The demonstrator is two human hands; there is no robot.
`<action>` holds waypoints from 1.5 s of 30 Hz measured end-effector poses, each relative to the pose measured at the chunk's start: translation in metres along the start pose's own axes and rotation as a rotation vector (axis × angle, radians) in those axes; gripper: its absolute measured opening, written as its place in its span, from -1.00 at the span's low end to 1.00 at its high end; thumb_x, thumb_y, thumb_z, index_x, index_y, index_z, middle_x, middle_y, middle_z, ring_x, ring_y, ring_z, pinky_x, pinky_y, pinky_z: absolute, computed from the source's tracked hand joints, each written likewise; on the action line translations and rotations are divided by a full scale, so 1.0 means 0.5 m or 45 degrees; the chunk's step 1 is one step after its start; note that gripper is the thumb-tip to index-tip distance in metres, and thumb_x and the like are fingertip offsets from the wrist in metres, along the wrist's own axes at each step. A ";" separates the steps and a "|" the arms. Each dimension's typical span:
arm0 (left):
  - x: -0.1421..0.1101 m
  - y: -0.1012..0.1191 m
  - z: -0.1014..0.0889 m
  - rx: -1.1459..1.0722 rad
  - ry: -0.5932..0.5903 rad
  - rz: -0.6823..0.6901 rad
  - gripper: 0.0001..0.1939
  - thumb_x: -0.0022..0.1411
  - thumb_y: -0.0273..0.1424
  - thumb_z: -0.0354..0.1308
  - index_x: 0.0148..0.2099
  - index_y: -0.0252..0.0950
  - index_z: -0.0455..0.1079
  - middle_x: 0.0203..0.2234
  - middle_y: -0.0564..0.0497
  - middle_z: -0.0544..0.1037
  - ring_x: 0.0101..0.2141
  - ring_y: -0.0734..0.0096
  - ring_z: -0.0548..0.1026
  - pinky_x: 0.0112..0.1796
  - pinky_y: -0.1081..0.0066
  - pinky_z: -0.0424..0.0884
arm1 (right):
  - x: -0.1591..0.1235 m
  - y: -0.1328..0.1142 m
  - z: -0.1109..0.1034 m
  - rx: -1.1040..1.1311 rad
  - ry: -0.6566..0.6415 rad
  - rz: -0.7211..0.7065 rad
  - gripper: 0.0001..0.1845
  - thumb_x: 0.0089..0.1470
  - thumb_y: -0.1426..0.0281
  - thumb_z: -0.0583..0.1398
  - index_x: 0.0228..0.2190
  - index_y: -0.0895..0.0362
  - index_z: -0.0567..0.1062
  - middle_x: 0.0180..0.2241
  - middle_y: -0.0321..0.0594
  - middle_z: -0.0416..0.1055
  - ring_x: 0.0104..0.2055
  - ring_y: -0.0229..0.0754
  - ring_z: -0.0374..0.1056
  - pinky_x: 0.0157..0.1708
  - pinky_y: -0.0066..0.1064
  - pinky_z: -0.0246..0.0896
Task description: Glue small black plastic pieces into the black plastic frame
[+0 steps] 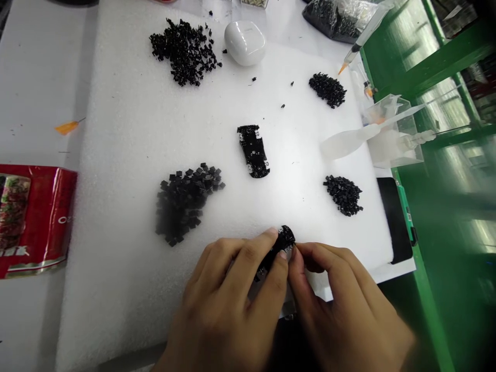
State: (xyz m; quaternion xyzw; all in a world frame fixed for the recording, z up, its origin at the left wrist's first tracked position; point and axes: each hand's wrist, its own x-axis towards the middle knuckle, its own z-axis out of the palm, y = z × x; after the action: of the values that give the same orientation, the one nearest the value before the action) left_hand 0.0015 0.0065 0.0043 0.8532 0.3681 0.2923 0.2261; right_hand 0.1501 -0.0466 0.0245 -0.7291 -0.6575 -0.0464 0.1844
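Observation:
My left hand (228,294) holds a narrow black circuit board (276,253) between thumb and fingertips, above the near edge of a white foam sheet (116,155). My right hand (341,305) pinches the board's far end with its thumb and forefinger. My fingers hide much of the board. A second black board (253,151) with silver spots lies flat on the foam, beyond my hands. Around it lie several heaps of small black parts, the largest (184,204) to its left and a smaller one (343,195) to its right.
More black heaps (184,51) (327,90) lie at the foam's far side, near a white earbud case (245,43). An orange-tipped syringe (364,39), a plastic squeeze bottle (349,142) and a clear holder (395,137) stand right. A red foil bag (33,222) lies left.

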 end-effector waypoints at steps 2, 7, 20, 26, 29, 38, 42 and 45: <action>-0.001 -0.001 0.003 0.006 -0.007 0.007 -0.85 0.40 -0.44 0.21 -0.03 -0.29 0.56 0.12 -0.13 0.55 -0.14 0.20 0.59 -0.19 0.17 0.65 | 0.006 -0.001 0.000 0.017 0.011 -0.011 -0.86 0.30 0.52 0.25 -0.10 0.16 0.47 -0.26 -0.18 0.51 -0.28 -0.21 0.47 -0.31 -0.41 0.42; -0.002 0.000 0.008 0.032 0.041 0.013 -0.81 0.38 -0.49 0.22 0.01 -0.31 0.55 0.09 -0.11 0.57 -0.17 0.24 0.56 -0.20 0.20 0.64 | 0.005 0.000 0.006 0.025 0.058 -0.069 -0.82 0.29 0.54 0.24 -0.08 0.13 0.48 -0.27 -0.19 0.53 -0.30 -0.18 0.50 -0.30 -0.36 0.47; -0.004 0.002 0.003 0.023 0.077 -0.007 -0.75 0.39 -0.57 0.17 0.04 -0.31 0.57 0.06 -0.10 0.59 -0.16 0.31 0.52 -0.15 0.27 0.60 | -0.023 -0.002 0.006 0.000 0.048 -0.001 -0.69 0.30 0.60 0.20 0.05 0.18 0.49 -0.13 -0.11 0.51 -0.18 -0.14 0.47 -0.15 -0.32 0.42; 0.000 0.000 0.008 0.035 0.040 -0.004 -0.77 0.37 -0.53 0.22 0.03 -0.31 0.58 0.07 -0.12 0.59 -0.17 0.27 0.53 -0.17 0.23 0.59 | -0.001 -0.009 0.003 0.057 0.102 0.023 -0.86 0.34 0.49 0.19 -0.12 0.14 0.54 -0.24 -0.17 0.54 -0.27 -0.17 0.51 -0.25 -0.38 0.47; 0.005 0.000 0.012 0.050 0.103 0.014 -0.78 0.33 -0.56 0.24 -0.01 -0.31 0.59 0.04 -0.13 0.60 -0.18 0.24 0.54 -0.19 0.24 0.59 | -0.008 -0.005 0.015 0.105 0.153 0.089 -0.87 0.36 0.47 0.17 -0.14 0.14 0.53 -0.22 -0.15 0.53 -0.25 -0.18 0.50 -0.24 -0.41 0.48; 0.032 -0.024 -0.019 0.120 0.107 0.171 -0.74 0.36 -0.56 0.13 0.00 -0.23 0.57 -0.05 -0.03 0.64 -0.19 0.29 0.59 -0.18 0.35 0.65 | -0.018 0.084 0.028 0.252 -0.043 -0.156 -0.81 0.40 0.39 0.12 -0.03 0.10 0.48 -0.17 -0.21 0.54 -0.22 -0.33 0.55 -0.21 -0.72 0.46; 0.114 -0.048 -0.068 0.355 0.025 0.352 -0.71 0.42 -0.53 0.06 0.11 -0.34 0.48 0.02 -0.13 0.60 0.02 0.17 0.57 0.03 0.18 0.62 | -0.012 0.111 0.012 0.352 -0.078 -0.090 -0.81 0.43 0.31 0.10 -0.06 0.04 0.49 -0.18 -0.26 0.55 -0.21 -0.34 0.56 -0.18 -0.69 0.47; 0.190 -0.070 -0.079 0.577 -0.092 0.279 -0.58 0.43 -0.45 0.05 0.28 -0.37 0.33 0.25 -0.29 0.40 0.23 -0.07 0.41 0.08 -0.04 0.57 | -0.007 0.139 0.005 0.320 0.014 0.146 -0.75 0.44 0.22 0.06 -0.10 0.03 0.50 -0.17 -0.25 0.55 -0.24 -0.26 0.55 -0.27 -0.53 0.52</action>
State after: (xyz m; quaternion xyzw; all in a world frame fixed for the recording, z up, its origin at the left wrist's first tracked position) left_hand 0.0107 0.1073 0.0435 0.9268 0.3212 0.1945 0.0092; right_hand 0.2171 -0.0539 0.0065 -0.7362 -0.6145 0.0428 0.2804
